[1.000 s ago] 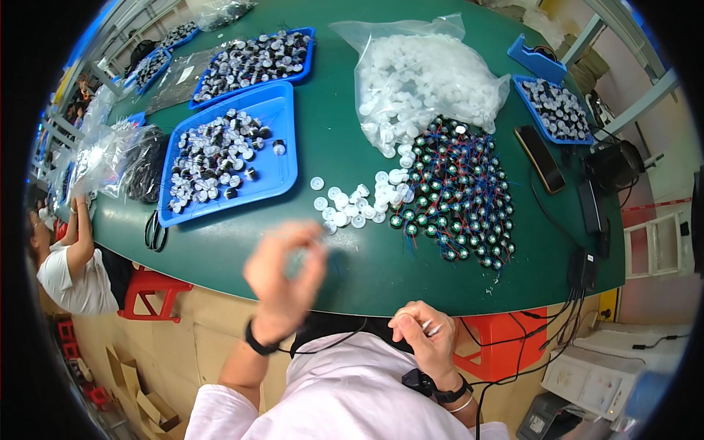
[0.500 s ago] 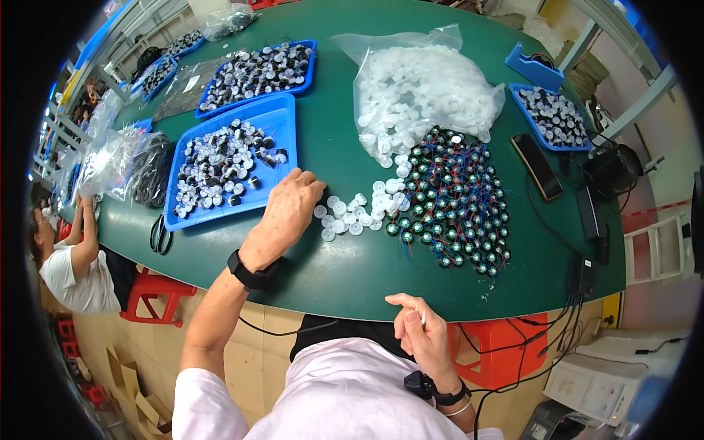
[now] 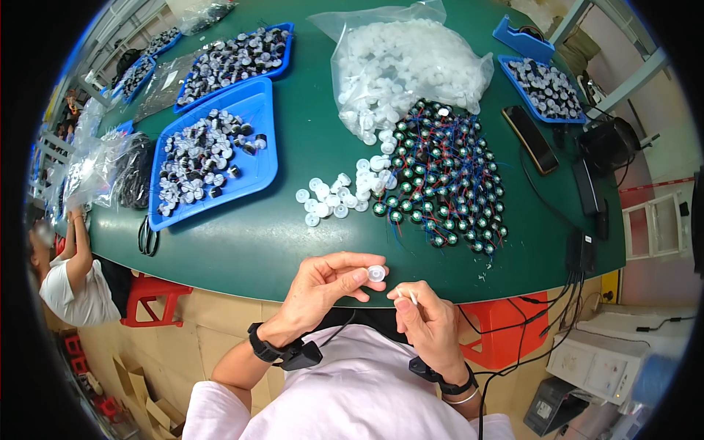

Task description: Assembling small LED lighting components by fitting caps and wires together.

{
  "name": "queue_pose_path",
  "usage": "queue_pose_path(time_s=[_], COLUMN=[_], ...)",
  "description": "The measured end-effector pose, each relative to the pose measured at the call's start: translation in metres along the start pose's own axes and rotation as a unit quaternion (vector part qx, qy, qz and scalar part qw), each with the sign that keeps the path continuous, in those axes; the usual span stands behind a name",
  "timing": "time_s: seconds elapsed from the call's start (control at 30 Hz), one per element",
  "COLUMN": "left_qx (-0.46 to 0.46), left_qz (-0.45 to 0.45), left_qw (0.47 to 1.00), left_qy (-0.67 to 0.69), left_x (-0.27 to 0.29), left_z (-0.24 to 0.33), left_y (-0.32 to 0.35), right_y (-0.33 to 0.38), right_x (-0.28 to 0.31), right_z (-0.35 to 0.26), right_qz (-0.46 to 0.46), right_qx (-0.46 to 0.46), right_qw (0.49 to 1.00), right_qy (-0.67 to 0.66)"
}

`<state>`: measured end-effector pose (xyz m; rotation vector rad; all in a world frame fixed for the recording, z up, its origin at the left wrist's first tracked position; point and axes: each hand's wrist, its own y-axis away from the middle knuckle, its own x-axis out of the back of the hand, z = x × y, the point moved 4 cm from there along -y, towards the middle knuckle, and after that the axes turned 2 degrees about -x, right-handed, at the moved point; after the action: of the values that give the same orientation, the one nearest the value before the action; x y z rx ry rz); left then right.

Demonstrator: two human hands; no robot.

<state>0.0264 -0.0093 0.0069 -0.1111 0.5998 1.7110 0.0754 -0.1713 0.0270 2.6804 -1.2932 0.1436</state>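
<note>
My left hand [image 3: 326,286] pinches a clear round plastic cap [image 3: 376,273] between thumb and fingers, just above the table's near edge. Close beside it, my right hand [image 3: 429,323] is closed around a thin white stick [image 3: 413,298], of which only a short end shows. Beyond both hands lies a loose group of the same translucent caps [image 3: 323,199]. To their right spreads a pile of small round black parts [image 3: 447,183] with green faces and red and blue wires.
A clear bag [image 3: 411,66] full of caps lies behind the piles. Blue trays [image 3: 253,172] of capped parts stand at left, another tray [image 3: 543,88] at far right. A phone [image 3: 529,139] and cables [image 3: 579,257] lie right. A co-worker [image 3: 73,271] sits far left.
My left hand has come back from beside the blue tray to the near edge and now holds a cap. My right hand has stayed nearly in place, still with the white stick.
</note>
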Motion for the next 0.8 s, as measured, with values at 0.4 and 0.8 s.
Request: queue_pose_path(time_s=[0.4, 0.8], left_qx=[0.024, 0.039], left_qz=[-0.018, -0.029], left_qw=[0.996, 0.991], left_qy=[0.079, 0.122], left_x=[-0.006, -0.010], left_z=[-0.028, -0.034], left_y=[-0.008, -0.013], right_y=[0.002, -0.002], right_x=[0.005, 0.001], right_z=[0.008, -0.005], right_qz=[0.004, -0.003], right_qx=[0.013, 0.046], right_qw=[0.997, 0.975], right_qy=[0.077, 0.219])
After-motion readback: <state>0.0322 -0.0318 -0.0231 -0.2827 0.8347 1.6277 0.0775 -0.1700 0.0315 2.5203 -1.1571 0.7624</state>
